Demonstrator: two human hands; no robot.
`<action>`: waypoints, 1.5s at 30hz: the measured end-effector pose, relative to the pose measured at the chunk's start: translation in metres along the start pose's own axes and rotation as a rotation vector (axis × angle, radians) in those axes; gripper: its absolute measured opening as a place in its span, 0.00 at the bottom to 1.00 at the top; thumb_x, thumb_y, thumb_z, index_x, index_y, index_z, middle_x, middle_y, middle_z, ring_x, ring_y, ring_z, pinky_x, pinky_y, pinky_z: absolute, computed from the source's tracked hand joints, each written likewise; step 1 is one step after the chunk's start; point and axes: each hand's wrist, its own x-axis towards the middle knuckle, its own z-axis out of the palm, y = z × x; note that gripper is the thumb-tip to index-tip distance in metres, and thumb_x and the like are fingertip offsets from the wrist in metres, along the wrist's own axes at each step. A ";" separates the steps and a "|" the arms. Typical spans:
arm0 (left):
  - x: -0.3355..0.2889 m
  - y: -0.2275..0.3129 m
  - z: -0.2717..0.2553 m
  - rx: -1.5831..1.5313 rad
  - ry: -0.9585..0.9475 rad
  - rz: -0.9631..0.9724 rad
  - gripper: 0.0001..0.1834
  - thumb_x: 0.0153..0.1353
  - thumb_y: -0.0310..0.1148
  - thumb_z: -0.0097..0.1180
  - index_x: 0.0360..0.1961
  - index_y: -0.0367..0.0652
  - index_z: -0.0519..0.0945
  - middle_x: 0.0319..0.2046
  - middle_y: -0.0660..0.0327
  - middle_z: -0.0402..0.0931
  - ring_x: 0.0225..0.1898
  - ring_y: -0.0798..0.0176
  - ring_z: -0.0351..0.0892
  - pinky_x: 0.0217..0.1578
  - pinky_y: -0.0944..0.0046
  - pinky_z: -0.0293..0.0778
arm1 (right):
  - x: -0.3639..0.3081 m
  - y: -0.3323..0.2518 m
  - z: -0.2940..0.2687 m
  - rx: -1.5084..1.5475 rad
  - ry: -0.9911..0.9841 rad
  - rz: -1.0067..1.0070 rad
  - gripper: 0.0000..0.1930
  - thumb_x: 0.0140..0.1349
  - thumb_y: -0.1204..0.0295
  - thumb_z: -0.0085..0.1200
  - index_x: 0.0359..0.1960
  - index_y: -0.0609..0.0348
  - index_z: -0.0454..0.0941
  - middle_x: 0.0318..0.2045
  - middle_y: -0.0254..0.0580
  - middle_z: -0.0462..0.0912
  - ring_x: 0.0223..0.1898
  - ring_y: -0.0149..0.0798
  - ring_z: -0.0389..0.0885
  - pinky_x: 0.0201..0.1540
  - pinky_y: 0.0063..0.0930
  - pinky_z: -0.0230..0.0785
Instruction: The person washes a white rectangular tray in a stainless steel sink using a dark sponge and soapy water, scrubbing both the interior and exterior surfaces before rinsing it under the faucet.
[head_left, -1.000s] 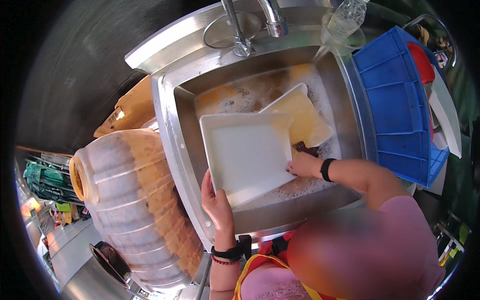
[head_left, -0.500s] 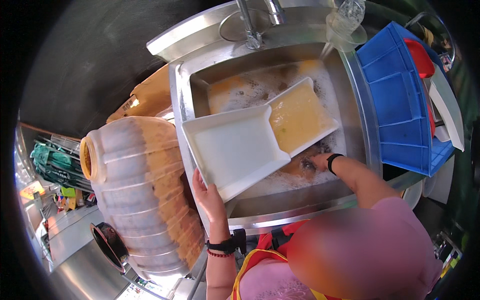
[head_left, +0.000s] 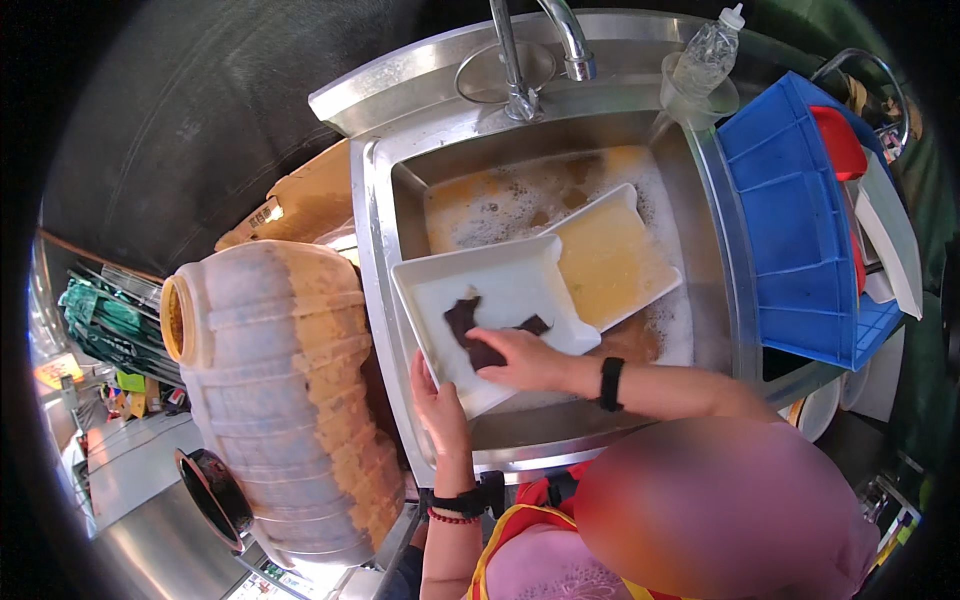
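Right hand: the fingers are bent over a dark cloth and hold it bunched beneath them. One flap of the cloth extends beyond the fingertips; another emerges on the far side of the hand. The exact pinch under the palm is hidden.

Left hand: the fingers lie close together along the outer left wall of the upper white tray, with the thumb set apart from them near the close corner. The hand grips the tray there; how far the fingers reach underneath cannot be told.

The cloth is inside the upper tray, against its floor. This tray lies over the sink, its right end overlapping a lower white tray that contains yellowish liquid. Foamy water surrounds the lower tray. The faucet stands behind the basin, a blue crate is on the right, and a large ribbed barrel is on the left.

Step in hand, as judged: wiping the tray interior. A further stroke calls for flat, even pressure toward the corners, with the left hand bracing the rim against slipping.
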 end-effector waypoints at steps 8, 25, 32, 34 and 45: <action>-0.002 -0.002 0.001 0.104 0.064 -0.026 0.33 0.49 0.12 0.37 0.61 0.32 0.61 0.54 0.51 0.67 0.55 0.60 0.68 0.54 0.66 0.64 | 0.033 0.111 -0.010 -0.211 0.182 0.245 0.18 0.57 0.73 0.46 0.50 0.59 0.67 0.50 0.54 0.67 0.52 0.56 0.67 0.55 0.43 0.62; -0.009 -0.002 0.006 0.133 0.083 -0.042 0.32 0.49 0.12 0.36 0.60 0.32 0.62 0.53 0.52 0.69 0.54 0.61 0.70 0.54 0.66 0.65 | 0.050 0.195 -0.050 -0.252 0.653 0.747 0.18 0.54 0.74 0.54 0.46 0.65 0.66 0.42 0.62 0.69 0.44 0.63 0.70 0.46 0.49 0.66; -0.001 0.004 0.008 0.166 0.064 -0.031 0.31 0.52 0.14 0.36 0.61 0.30 0.59 0.57 0.49 0.64 0.57 0.59 0.66 0.56 0.66 0.62 | 0.025 0.180 -0.064 -0.602 0.053 0.467 0.15 0.60 0.75 0.38 0.48 0.60 0.70 0.43 0.57 0.71 0.45 0.57 0.73 0.47 0.45 0.68; -0.002 0.001 0.005 0.180 0.073 -0.009 0.31 0.52 0.15 0.36 0.61 0.29 0.59 0.57 0.49 0.64 0.57 0.59 0.66 0.55 0.66 0.63 | 0.029 0.173 -0.076 -0.542 -0.052 0.490 0.17 0.60 0.76 0.38 0.50 0.60 0.72 0.46 0.57 0.72 0.46 0.55 0.74 0.49 0.44 0.67; 0.010 0.011 0.001 0.166 0.110 0.103 0.28 0.51 0.15 0.37 0.57 0.27 0.65 0.54 0.49 0.69 0.55 0.59 0.69 0.56 0.66 0.63 | -0.050 0.134 -0.052 -0.682 -0.601 0.443 0.21 0.58 0.75 0.45 0.54 0.44 0.71 0.45 0.51 0.74 0.49 0.53 0.73 0.47 0.46 0.69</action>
